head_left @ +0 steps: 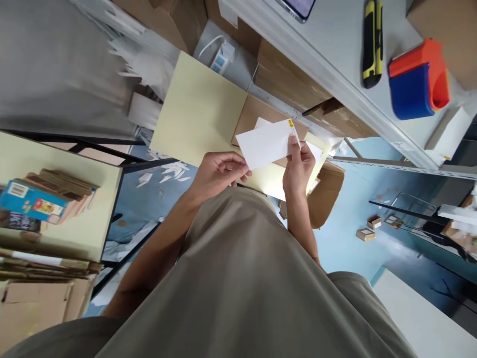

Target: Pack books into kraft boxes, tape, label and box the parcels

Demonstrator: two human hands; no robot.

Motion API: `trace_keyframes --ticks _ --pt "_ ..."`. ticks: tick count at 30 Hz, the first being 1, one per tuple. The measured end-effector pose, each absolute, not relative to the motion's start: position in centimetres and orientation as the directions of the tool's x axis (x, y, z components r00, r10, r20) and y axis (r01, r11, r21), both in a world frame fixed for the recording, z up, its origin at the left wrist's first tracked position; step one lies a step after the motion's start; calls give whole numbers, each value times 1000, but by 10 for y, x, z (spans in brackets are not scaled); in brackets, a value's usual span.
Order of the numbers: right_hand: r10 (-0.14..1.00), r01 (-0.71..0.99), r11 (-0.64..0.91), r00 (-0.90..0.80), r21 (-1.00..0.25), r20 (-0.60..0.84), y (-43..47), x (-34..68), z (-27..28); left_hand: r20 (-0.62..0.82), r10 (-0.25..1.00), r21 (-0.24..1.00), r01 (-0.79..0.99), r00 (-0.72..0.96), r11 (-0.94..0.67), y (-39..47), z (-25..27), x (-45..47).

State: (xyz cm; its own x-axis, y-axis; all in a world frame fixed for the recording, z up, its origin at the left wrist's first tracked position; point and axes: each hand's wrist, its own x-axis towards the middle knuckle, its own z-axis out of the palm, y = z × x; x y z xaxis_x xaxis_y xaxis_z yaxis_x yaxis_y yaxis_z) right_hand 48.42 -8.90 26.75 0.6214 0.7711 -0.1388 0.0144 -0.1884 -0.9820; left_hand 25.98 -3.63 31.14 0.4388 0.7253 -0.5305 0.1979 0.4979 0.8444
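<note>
A blank white card (265, 144), with a small yellow label at its upper right corner, is held tilted above the table. My right hand (298, 164) grips its right end, thumb on top and fingers beneath. At the lower left corner, the curled fingers and thumb of my left hand (225, 171) close on the card's edge; how firmly they pinch is hard to see. Beneath the card lies a brown cardboard box (257, 112) on the pale yellow table (201, 109). Another white piece shows partly behind the card.
A shelf (343, 64) above the table carries a yellow-black utility knife (372, 44), a red-and-blue tape dispenser (419, 82) and a phone (300, 7). A power strip (222, 57) lies behind the table. An open carton (326, 194) stands at right; a side table (100, 209) holds flattened cardboard.
</note>
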Motion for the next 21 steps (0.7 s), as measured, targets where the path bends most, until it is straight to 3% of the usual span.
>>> trace_keyframes --ticks 8,12,17,21 --pt "749 25 -290 629 -957 -210 -57 430 264 -436 726 891 139 532 433 11 315 215" --pt "825 262 -403 519 -877 -224 -45 394 275 -391 742 917 155 545 369 35 319 190" --pt "937 435 -163 349 -885 -1 -42 347 327 -320 750 947 192 579 255 62 317 160" --pt "939 539 -106 331 -836 94 -36 316 347 -247 741 967 203 624 151 78 316 141"
